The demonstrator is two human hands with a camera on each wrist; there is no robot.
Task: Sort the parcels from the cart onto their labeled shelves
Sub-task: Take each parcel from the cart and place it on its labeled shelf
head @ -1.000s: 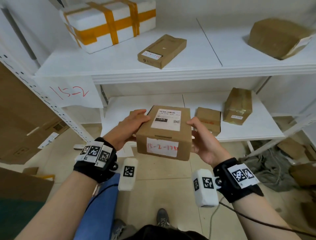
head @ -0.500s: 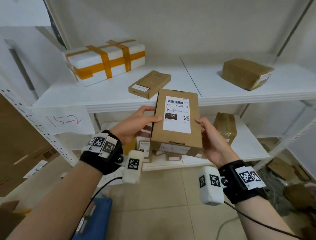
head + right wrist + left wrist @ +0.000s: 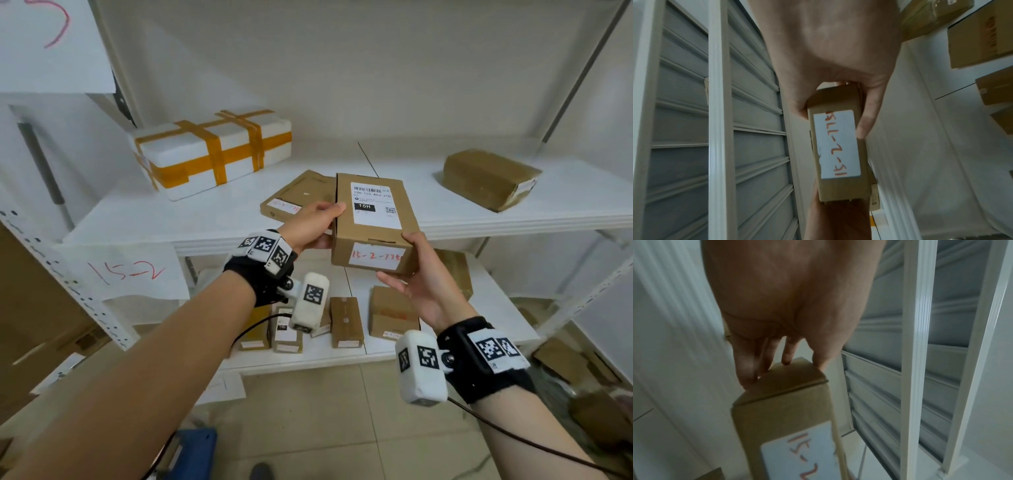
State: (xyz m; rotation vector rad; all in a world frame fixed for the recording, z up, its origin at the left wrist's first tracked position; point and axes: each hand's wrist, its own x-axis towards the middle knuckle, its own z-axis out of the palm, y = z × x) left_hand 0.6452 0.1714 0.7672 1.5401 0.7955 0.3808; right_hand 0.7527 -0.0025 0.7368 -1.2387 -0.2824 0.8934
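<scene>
- Cardboard parcel (image 3: 373, 222), brown, printed shipping label on top, handwritten red "15-2" sticker on its near end, held between both hands.
- Left hand (image 3: 313, 226) grips its left side.
- Right hand (image 3: 419, 277) clasps the near right corner, fingers underneath.

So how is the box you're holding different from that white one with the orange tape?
The held cardboard box is brown and smaller; the white taped box is white, larger and banded with orange tape. The cardboard box is gripped by the left hand and right hand; the taped box rests on the shelf. Both are rectangular parcels.
</scene>
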